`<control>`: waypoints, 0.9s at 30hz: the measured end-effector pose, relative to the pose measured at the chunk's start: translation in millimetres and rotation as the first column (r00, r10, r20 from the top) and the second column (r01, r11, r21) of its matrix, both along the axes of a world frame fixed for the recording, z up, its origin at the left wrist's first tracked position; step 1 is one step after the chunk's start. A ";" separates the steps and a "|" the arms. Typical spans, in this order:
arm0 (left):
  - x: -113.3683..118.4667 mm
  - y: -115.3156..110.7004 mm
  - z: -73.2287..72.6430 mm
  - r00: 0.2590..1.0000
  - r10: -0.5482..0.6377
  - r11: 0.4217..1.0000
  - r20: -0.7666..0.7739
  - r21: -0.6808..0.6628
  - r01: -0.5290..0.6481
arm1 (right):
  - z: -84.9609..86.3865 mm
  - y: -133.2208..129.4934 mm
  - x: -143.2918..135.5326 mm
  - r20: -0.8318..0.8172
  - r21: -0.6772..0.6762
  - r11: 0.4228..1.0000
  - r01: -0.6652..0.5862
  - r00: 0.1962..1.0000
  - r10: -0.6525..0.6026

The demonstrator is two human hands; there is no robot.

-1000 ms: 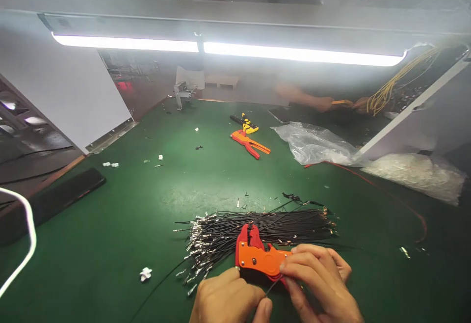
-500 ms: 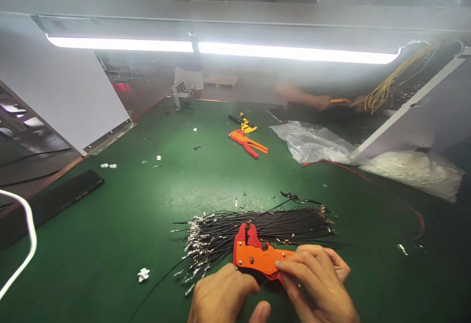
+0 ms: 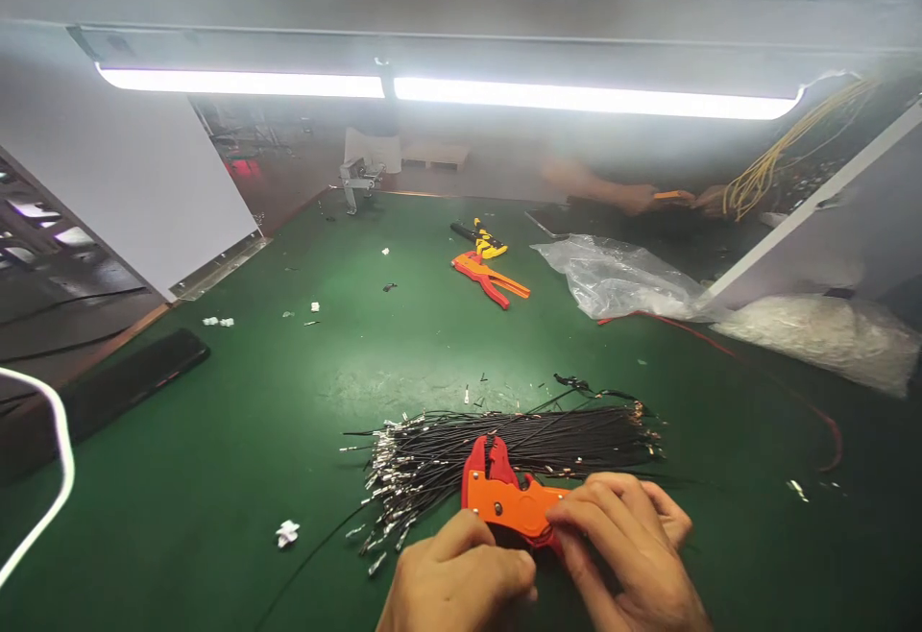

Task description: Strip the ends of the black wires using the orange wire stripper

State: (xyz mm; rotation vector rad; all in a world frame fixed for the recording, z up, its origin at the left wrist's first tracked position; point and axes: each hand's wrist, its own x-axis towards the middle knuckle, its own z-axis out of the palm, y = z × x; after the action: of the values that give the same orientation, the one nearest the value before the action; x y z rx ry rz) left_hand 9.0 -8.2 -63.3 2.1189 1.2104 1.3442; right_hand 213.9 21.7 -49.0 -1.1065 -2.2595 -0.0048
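Note:
An orange and red wire stripper (image 3: 515, 507) is in my right hand (image 3: 626, 550), its fingers wrapped round the handles. The red jaws point away from me, over the near side of a bundle of black wires (image 3: 533, 440) with metal terminals at the left ends. Just left of the tool, my left hand (image 3: 453, 579) is closed, thumb pressed against the fingers; what they hold, if anything, is hidden. One loose black wire (image 3: 313, 555) runs along the table left of that hand, near a small white connector (image 3: 286, 533).
On the green table (image 3: 237, 440) lie another orange and red wire stripper (image 3: 490, 279) and yellow and black pliers (image 3: 486, 240). Clear plastic bags (image 3: 619, 277) lie at the right. A black bar (image 3: 144, 387) and a white cable (image 3: 61, 440) are at the left. Another person's hands (image 3: 641, 198) show behind.
My left thumb has come in against the fingers, closing the hand. The hand sits slightly further right, by the wire stripper. My right hand keeps its grip. The view has shifted slightly.

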 end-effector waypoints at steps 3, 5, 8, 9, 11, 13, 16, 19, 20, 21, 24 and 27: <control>-11.9 3.9 7.1 0.999 -0.027 0.999 -0.038 0.039 0.029 | 0.3 -1.3 -4.1 -0.018 -0.005 0.999 -0.044 0.999 0.044; -14.9 6.0 11.4 0.999 -0.045 0.995 -0.027 0.085 0.047 | 0.9 -2.3 -6.4 -0.047 -0.018 0.999 -0.050 0.998 0.049; -9.5 5.2 12.7 0.991 0.047 0.996 0.128 0.072 -0.056 | 2.9 -3.9 -8.6 -0.108 -0.067 0.998 -0.021 0.994 0.014; -6.5 4.0 12.1 0.980 0.074 0.996 0.185 0.043 -0.083 | 3.6 -4.2 -8.7 -0.118 -0.070 0.997 -0.021 0.993 0.013; -1.9 1.1 11.0 0.955 0.113 0.994 0.275 -0.025 -0.111 | 4.9 -4.3 -8.0 -0.125 -0.056 0.998 -0.017 0.992 0.010; -0.4 -1.4 11.1 0.930 0.155 0.986 0.332 -0.103 -0.128 | 5.8 -3.6 -6.4 -0.122 -0.027 1.000 -0.003 0.992 -0.001; -2.9 -3.1 13.5 0.912 0.204 0.970 0.356 -0.202 -0.138 | 6.6 -2.0 -3.6 -0.086 0.021 1.000 -0.013 0.996 0.015; -5.7 -3.4 16.0 0.913 0.226 0.961 0.339 -0.231 -0.152 | 6.1 -0.4 -0.9 -0.028 0.040 0.999 -0.025 0.999 0.026; -6.1 -3.2 16.6 0.913 0.233 0.959 0.336 -0.236 -0.158 | 5.3 0.3 0.4 -0.011 0.038 0.999 -0.019 1.000 0.020; -6.3 -3.0 17.2 0.910 0.245 0.955 0.336 -0.246 -0.166 | 4.3 1.4 2.2 0.007 0.028 1.000 0.000 1.000 -0.001; -7.0 -1.4 19.2 0.891 0.295 0.939 0.346 -0.276 -0.204 | 1.0 5.9 10.8 0.116 -0.014 0.998 0.060 0.992 -0.058; -8.4 0.5 21.0 0.880 0.317 0.936 0.354 -0.268 -0.230 | 2.7 8.4 21.9 0.263 -0.006 0.998 0.069 0.963 -0.064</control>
State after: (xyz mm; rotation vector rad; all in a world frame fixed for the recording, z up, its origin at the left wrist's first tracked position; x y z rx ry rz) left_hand 0.6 -7.7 -42.3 1.4714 1.4414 1.5770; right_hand 235.8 30.1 -46.3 -1.2528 -2.4567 -0.1718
